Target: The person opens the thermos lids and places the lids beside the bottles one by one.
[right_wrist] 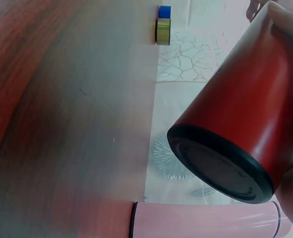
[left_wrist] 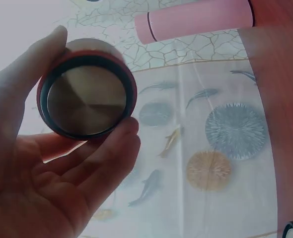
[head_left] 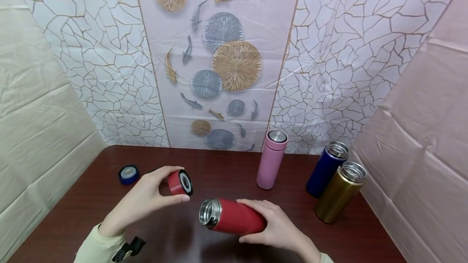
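My left hand (head_left: 148,196) grips a red flask lid (head_left: 176,182) between thumb and fingers, its grey-ringed underside facing right in the head view. A metallic disc forms the lid's top (left_wrist: 87,101) in the left wrist view. My right hand (head_left: 268,220) holds a red thermos flask (head_left: 239,216) around its body, tipped on its side. The flask's bare steel mouth (head_left: 211,213) points left toward the lid, with a gap between the two. In the right wrist view the flask's black base (right_wrist: 218,168) shows, raised off the table.
A pink flask (head_left: 270,163) with its lid on stands at the back of the brown table (head_left: 219,169). Lidless blue (head_left: 323,173) and gold flasks (head_left: 336,200) stand at the right. At the left lies a blue lid (head_left: 128,175), beside a gold lid (right_wrist: 163,32).
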The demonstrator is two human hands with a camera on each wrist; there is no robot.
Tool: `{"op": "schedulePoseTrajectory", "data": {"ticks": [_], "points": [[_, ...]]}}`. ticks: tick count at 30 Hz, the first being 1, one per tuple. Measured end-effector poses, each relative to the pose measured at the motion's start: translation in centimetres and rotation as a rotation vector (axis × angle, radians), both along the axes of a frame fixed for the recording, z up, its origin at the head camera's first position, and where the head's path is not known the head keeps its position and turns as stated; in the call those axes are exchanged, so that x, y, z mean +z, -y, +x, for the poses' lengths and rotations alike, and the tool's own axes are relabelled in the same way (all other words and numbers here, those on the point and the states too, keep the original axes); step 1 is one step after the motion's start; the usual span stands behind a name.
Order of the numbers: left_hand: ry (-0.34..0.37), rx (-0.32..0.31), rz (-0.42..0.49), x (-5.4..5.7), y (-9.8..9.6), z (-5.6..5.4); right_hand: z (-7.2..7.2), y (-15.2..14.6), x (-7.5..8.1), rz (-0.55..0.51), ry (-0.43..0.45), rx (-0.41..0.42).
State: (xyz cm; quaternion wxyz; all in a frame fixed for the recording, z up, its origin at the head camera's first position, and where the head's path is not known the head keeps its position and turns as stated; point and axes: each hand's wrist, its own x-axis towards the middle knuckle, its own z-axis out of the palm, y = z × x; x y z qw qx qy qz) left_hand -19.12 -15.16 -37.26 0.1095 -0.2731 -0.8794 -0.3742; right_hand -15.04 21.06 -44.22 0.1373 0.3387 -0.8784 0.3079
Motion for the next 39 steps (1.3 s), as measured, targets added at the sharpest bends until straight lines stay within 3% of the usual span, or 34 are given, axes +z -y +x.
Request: {"op": "schedulePoseTrajectory", "data": {"ticks": [10,20,26,35,39], "points": [[-0.028,0.041,0.070,-0.9,-0.8,-1.4,-0.1,-0.5,0.7,-0.085,0.017,-0.005],[0.048,0.081,0.215,-2.2,-2.4,-3.0,0.1,-0.6,1.2,-0.175,0.035,-0.008],[0.167,0.103,0.272,-3.6,-2.8,-4.4,0.2,-0.6,1.3,-0.189,0.073,-0.017],[0.194,0.142,0.193,-6.3,-3.1,-6.3,0.3,-0.5,1.3,-0.186,0.029,-0.002],[0.239,0.147,0.175,-7.1,-3.2,-7.0,0.4,-0.5,1.3,-0.186,0.000,0.001]]}}
